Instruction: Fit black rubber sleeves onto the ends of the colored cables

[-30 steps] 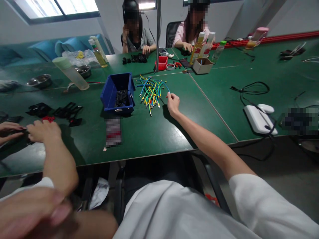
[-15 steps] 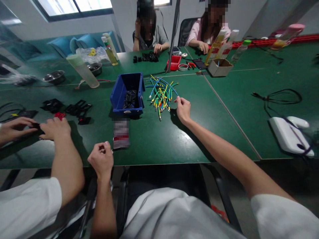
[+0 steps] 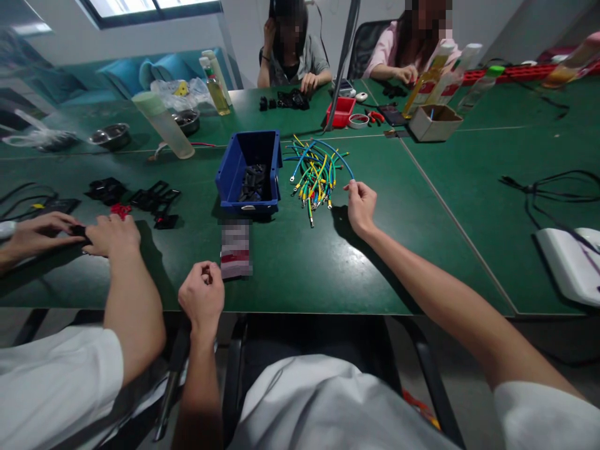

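My right hand (image 3: 362, 203) pinches the end of a blue wire (image 3: 335, 150), which arches back over a pile of yellow, green and blue wires (image 3: 316, 178) with metal ring ends. Near the table's front edge my left hand (image 3: 202, 292) is closed, fingers curled; whatever it may hold is hidden. Just right of it lies a phone-like item (image 3: 235, 250), partly pixelated. Behind that stands a blue bin (image 3: 224, 181) with small black parts (image 3: 254, 182) inside, to the left of the wire pile.
At the left, a co-worker's hands (image 3: 112, 236) handle a black part beside black pieces (image 3: 157, 197). Two people sit across the green table (image 3: 290, 250). A red tray (image 3: 341, 114), cardboard box (image 3: 434, 125) and bottles stand further back; a white device (image 3: 569, 265) is at right.
My right hand has drawn the blue wire's end slightly away from the pile, so more of the wire arches. The whole view has shifted, moving things rightward in the picture.
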A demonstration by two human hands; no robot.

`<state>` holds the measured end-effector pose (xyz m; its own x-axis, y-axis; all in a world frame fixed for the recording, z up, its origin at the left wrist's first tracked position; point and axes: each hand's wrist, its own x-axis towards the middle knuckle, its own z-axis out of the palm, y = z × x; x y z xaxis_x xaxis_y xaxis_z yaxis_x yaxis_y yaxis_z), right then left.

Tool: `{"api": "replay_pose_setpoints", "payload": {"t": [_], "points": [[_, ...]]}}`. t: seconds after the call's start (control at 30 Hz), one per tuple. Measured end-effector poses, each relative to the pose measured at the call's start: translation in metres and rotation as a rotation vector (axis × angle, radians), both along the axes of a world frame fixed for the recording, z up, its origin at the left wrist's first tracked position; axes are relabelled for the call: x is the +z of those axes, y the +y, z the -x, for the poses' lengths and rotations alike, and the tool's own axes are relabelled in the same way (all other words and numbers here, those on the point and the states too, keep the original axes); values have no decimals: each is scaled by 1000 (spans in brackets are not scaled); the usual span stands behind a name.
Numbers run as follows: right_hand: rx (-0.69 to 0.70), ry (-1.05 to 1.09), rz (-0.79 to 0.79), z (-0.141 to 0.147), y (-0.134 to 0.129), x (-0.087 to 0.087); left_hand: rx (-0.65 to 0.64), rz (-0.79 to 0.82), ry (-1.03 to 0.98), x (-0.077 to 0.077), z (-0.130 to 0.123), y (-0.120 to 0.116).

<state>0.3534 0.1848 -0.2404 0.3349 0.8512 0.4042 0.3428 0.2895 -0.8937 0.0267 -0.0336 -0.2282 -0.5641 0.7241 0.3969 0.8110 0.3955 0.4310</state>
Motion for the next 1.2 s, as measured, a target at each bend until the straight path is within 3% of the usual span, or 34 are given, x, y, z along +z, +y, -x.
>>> {"api": "replay_pose_setpoints", "payload": {"t": [0.33, 0.9, 1.07, 1.2], "points": [[-10, 31, 3, -1, 3, -5, 26, -90, -56, -3, -2, -2], [-3, 62, 15, -3, 1, -4, 38, -72, -5, -4, -2, -3], [-7, 56, 38, -4, 0, -2, 24, -165, -89, -4, -11, -5], [-10, 63, 35, -4, 0, -2, 24, -297, -283, -3, -14, -9]]}}
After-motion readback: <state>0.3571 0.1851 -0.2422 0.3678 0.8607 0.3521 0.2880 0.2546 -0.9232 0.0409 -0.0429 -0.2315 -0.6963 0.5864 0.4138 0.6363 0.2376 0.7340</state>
